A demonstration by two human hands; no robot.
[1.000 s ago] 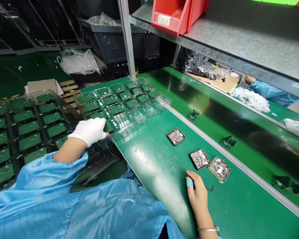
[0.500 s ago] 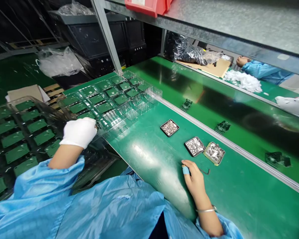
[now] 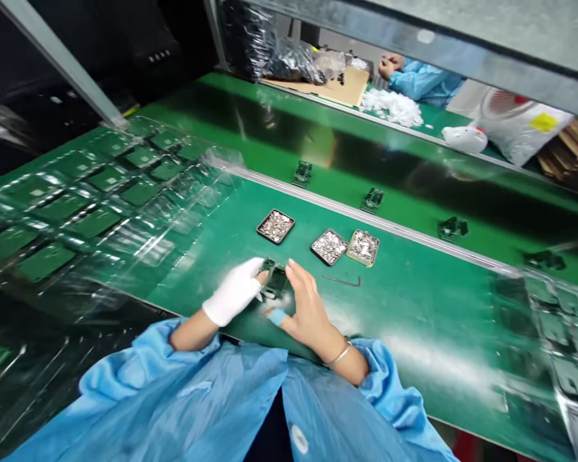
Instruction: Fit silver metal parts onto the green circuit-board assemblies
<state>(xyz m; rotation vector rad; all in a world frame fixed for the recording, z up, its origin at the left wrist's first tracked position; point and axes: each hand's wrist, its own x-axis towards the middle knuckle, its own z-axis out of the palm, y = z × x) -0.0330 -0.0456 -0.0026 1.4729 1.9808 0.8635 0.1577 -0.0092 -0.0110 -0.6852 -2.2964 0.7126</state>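
Observation:
My left hand (image 3: 234,290), in a white glove with the thumb tip bare, holds a small green circuit board (image 3: 275,281) by its left side, above the bench's near edge. At the board's right edge is my right hand (image 3: 311,308), bare, with blue tape round the thumb. Its fingertips touch the board's upper right corner, and the thumb curves below. Beyond the hands lie a small tray of metal parts (image 3: 275,226), a second tray (image 3: 329,247) and a third, yellowish-rimmed tray (image 3: 363,248), all filled with small silvery pieces. An L-shaped hex key (image 3: 341,280) lies right of my hands.
Clear plastic blister trays with green boards (image 3: 101,179) cover the left of the green bench (image 3: 414,308). Another blister tray (image 3: 553,321) is at the right. Several boards (image 3: 372,199) sit beyond the metal rail (image 3: 404,232). A co-worker's blue sleeve (image 3: 424,80) shows behind.
My left hand has come from the blister tray to the bench front with a circuit board. My right hand has moved from the bench top to that board. The view has turned right.

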